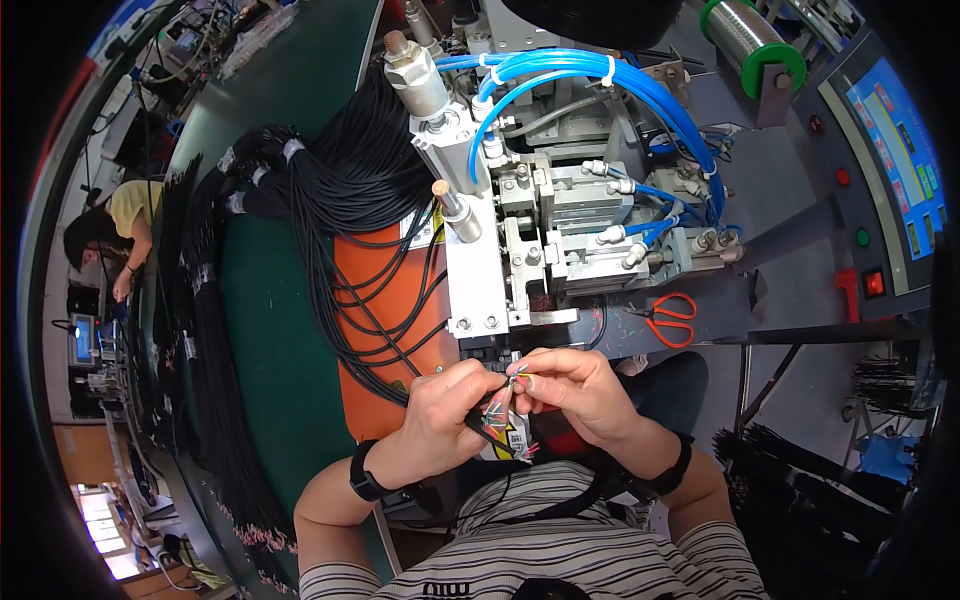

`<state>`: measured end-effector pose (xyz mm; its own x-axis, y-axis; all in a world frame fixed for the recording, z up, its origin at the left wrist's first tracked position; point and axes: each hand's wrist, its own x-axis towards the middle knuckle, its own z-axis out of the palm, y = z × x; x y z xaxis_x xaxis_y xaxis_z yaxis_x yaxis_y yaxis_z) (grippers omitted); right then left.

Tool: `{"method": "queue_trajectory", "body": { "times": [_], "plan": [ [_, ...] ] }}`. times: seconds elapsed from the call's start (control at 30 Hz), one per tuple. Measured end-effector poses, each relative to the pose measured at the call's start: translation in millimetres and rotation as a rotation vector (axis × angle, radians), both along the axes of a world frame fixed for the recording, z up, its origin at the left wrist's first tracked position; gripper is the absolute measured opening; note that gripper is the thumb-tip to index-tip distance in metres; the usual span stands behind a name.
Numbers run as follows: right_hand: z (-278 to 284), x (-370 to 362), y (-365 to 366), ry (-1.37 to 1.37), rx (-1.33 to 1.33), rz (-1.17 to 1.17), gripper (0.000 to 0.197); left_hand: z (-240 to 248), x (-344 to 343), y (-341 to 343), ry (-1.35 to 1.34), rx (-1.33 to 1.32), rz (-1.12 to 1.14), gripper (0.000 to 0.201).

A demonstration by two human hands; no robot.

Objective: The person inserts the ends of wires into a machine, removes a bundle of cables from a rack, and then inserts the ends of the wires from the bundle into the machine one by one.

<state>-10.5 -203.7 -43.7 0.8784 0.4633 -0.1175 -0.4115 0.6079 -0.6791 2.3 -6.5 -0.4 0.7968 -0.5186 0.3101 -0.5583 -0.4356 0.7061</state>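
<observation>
In front of my chest, my left hand (450,408) and my right hand (572,392) meet with fingers pinched together. Between them are thin coloured wires (497,412), pink, green and white among them, fanning out at the end of a black cable. My left fingers close on the cable end. My right thumb and forefinger pinch the wire tips, where a bit of yellow shows. Just beyond the hands stands a metal machine (480,290) with pneumatic cylinders. Exactly which wires each fingertip grips is too small to make out.
Bundled black cables (370,150) lie left of the machine, trailing over an orange mat (390,290). Red-handled scissors (668,320) rest to the right. Blue air hoses (640,85), a solder wire spool (750,45) and a control panel (900,160) stand farther off. Another person (115,230) works at far left.
</observation>
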Motion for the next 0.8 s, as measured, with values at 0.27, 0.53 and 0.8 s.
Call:
{"method": "queue_trajectory", "body": {
  "times": [0.27, 0.53, 0.8],
  "plan": [
    [3.3, 7.4, -3.8, -0.475, -0.47, -0.168, 0.013, 2.7, 7.6, 2.5, 0.142, -0.031, -0.086, 0.01],
    [16.6, 14.7, -8.1, -0.807, -0.856, -0.23, 0.01, -0.1, 4.7, 3.0, 0.089, 0.041, -0.079, 0.014],
    [5.1, 17.3, -6.8, -0.456, -0.473, -0.06, 0.006, 1.6, 12.8, 7.5, 0.168, 0.009, -0.18, 0.012]
  ]
}}
